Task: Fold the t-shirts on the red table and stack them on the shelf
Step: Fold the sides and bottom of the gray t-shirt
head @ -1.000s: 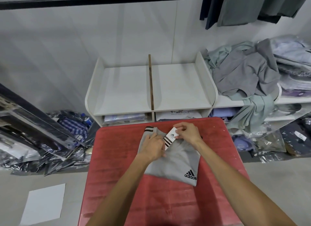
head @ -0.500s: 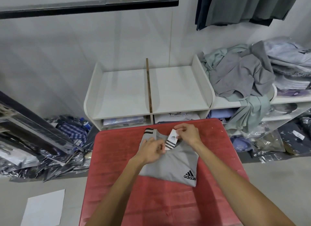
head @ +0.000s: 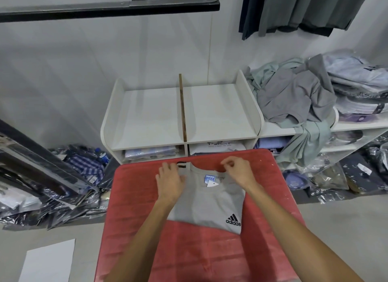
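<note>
The folded grey t-shirt [head: 206, 206] lies at twelve o'clock on the red counter [head: 199, 252], pressed flat under the left hand [head: 171, 182]; the right hand [head: 238, 171] pinches the collar, apparently for squaring.

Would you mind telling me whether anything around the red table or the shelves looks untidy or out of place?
Yes. On the white shelf to the right, a heap of unfolded shirts lies crumpled, one pale green piece hanging over the edge. Plastic-wrapped garments are strewn on the floor. The grey t-shirt on the red table lies neatly folded.
</note>
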